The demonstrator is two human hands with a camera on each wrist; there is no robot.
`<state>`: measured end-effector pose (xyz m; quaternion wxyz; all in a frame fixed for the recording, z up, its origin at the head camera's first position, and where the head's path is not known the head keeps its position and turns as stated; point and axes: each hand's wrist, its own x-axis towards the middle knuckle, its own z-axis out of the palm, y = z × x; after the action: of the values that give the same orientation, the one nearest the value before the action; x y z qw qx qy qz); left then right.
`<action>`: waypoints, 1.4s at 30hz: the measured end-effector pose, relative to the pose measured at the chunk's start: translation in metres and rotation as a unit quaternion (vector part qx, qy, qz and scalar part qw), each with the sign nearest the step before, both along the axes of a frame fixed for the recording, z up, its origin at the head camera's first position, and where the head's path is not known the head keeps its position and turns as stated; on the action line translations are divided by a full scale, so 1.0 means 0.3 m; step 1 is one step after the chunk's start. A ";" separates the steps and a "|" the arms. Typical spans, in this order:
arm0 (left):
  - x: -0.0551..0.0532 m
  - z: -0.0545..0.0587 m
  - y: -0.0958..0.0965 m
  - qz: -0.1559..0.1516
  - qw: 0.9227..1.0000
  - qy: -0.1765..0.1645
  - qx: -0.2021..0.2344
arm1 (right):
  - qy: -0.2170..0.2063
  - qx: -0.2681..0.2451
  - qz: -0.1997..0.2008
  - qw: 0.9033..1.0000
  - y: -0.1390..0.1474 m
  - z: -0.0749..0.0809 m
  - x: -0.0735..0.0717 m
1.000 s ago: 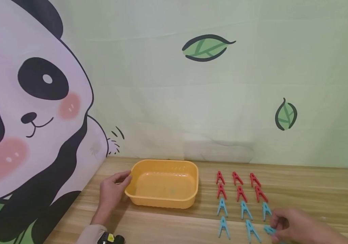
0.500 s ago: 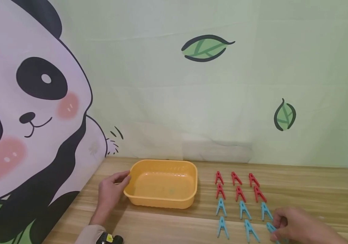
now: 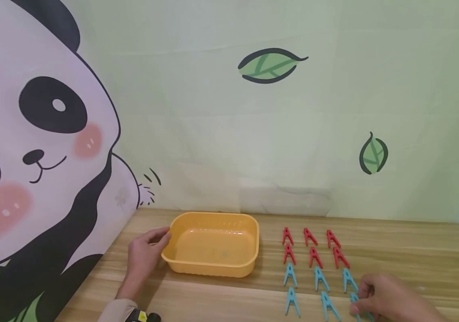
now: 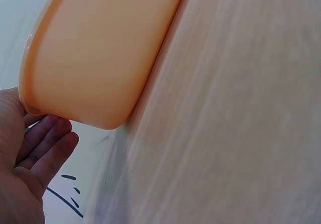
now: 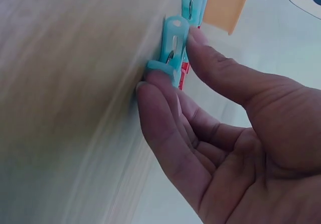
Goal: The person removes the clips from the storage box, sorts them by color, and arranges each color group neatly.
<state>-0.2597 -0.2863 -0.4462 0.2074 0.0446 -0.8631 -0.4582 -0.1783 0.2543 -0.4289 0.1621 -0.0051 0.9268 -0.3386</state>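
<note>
On the wooden table stands a yellow plastic basin (image 3: pixel 210 269) with nothing in it. My left hand (image 3: pixel 145 255) holds its left rim; in the left wrist view the fingers (image 4: pixel 52 151) lie against the outside and the thumb is mostly hidden. To the basin's right, red clothespins (image 3: pixel 313 257) form two rows, with two rows of blue clothespins (image 3: pixel 321 279) nearer me. At the right end of the nearest row, my right hand (image 3: pixel 392 297) pinches a blue clothespin (image 5: pixel 173 40) between thumb and fingers, low at the tabletop. The hand covers part of this clothespin.
Behind the table (image 3: pixel 209 302) rises a pale green backdrop (image 3: pixel 197 134) printed with a panda (image 3: pixel 104 188) and leaves. A dark wrist device (image 3: pixel 142 315) sits at my left cuff.
My right hand has shifted slightly left with the blue clothespin, which has turned from lying sideways to point like the others in its row. My left hand stays at the basin.
</note>
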 end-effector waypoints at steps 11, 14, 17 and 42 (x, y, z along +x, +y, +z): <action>-0.009 -0.012 0.005 -0.002 1.000 0.005 0.004 | -0.009 0.027 -0.024 0.999 -0.003 -0.013 -0.005; -0.008 -0.011 0.005 -0.003 1.000 0.003 0.006 | -0.019 0.029 -0.029 0.999 -0.010 -0.006 -0.003; -0.010 -0.006 0.002 -0.004 1.000 0.002 0.004 | -0.023 0.027 -0.033 0.999 -0.018 -0.004 -0.002; -0.020 0.005 -0.010 0.003 1.000 0.005 -0.019 | -0.005 0.015 -0.046 0.999 -0.010 0.036 -0.020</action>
<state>-0.2659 -0.2892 -0.4446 0.2139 0.0404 -0.8705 -0.4414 -0.1844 0.2512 -0.4180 0.1509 0.0414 0.9303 -0.3317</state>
